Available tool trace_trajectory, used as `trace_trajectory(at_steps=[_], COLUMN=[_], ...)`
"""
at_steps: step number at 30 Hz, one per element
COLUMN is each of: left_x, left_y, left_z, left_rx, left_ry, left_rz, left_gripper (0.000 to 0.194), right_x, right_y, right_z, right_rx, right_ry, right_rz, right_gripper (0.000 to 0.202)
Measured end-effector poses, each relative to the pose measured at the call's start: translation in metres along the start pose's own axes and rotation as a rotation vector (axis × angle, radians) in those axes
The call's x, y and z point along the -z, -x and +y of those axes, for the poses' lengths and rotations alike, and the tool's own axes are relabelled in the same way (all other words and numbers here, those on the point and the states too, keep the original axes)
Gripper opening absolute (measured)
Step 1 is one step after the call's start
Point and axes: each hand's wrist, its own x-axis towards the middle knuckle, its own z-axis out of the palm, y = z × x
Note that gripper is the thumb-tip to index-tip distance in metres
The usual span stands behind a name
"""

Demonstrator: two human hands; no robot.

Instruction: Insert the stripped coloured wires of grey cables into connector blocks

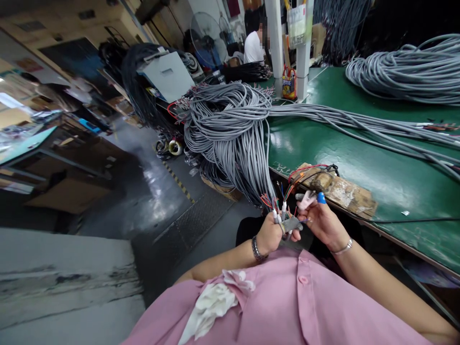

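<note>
My left hand (271,235) is closed round the ends of several grey cables (247,163). Thin coloured wires (268,201) fan out of their white-banded ends, and a grey covering wraps its thumb or finger. Close on the right is my right hand (325,224), its fingers bent together, with a blue cover on one fingertip and pale covers on others. Fine wire ends (306,220) reach its fingers; whether it pinches one is too small to tell. Behind both hands, a worn wooden block (338,191) with red and black leads lies at the table edge.
The grey cable bundle hangs over the green table's (395,191) left edge. More cables (359,124) run along the table, and a large coil (406,72) lies at the back right. A white post (275,43) stands behind. A person (254,47) is at the back.
</note>
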Motion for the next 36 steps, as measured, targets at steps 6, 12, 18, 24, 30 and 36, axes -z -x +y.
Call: trace_trajectory(at_steps=[6,12,18,24,30,36], left_x=[-0.008,-0.011,-0.006,0.003,0.009,0.011], left_y=[-0.007,-0.013,-0.013,-0.004,0.001,-0.003], left_z=[-0.002,-0.007,-0.012,-0.010,-0.009,-0.006], left_rx=[-0.017,-0.014,-0.022,-0.031,-0.055,-0.033], left_ry=[0.008,-0.068,-0.135,-0.092,-0.257,-0.370], left_rz=[0.087,0.108,0.084,0.050,-0.041,-0.184], left_gripper=[0.039,0.043,0.043,0.040,0.040,0.037], right_x=[-0.010,-0.010,-0.009,0.005,0.010,0.001], right_y=[0.003,0.000,-0.002,0.002,0.015,0.019], right_z=[0.005,0.006,0.011,0.005,0.002,0.005], right_rx=[0.066,-0.031,-0.037,-0.033,-0.122,-0.034], right_ry=[0.055,0.011,-0.038,-0.050,0.234,0.437], right_rz=[-0.003,-0.149,-0.124,-0.066,-0.213,-0.249], right_gripper=[0.040,0.050,0.045,0.046,0.023,0.018])
